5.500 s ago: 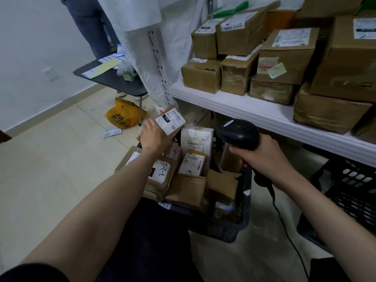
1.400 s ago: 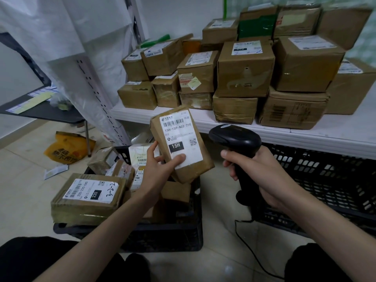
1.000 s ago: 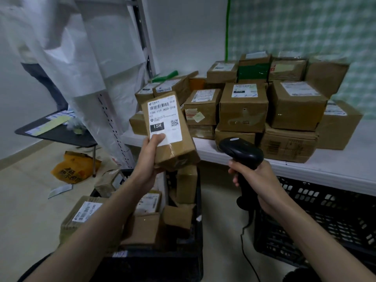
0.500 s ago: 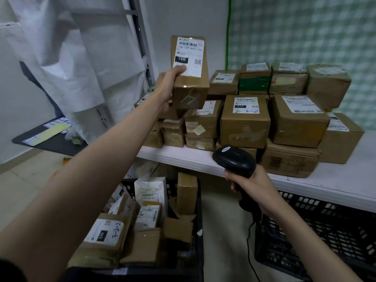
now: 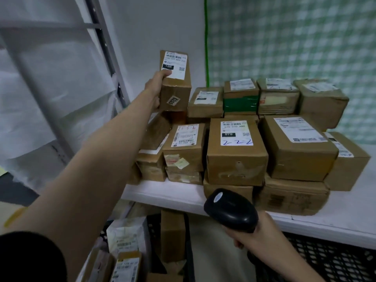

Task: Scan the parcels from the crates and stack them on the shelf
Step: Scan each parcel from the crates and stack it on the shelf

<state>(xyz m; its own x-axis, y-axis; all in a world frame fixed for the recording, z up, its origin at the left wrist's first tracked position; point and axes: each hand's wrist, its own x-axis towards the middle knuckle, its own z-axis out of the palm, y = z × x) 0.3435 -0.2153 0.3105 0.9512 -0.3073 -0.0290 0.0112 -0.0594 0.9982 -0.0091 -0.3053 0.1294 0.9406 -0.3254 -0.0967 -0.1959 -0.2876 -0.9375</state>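
**boxfan:** Up at the top-left of the shelf (image 5: pixel 183 195) stack, left hand (image 5: pixel 155 88) is clamped round the lower left edge of the parcel (image 5: pixel 175 82), holding it upright.

**scanguy:** Right hand (image 5: pixel 251 234) is wrapped on the scanner (image 5: pixel 231 210). One-handed lift, so probably light; stiff cardboard, grip low across the edges.

A plain white wall (image 5: pixel 158 27) meets green-checked sheeting (image 5: pixel 295 37) at right; translucent plastic sheeting (image 5: pixel 50 78) drapes a grey metal upright (image 5: pixel 105 43) at left
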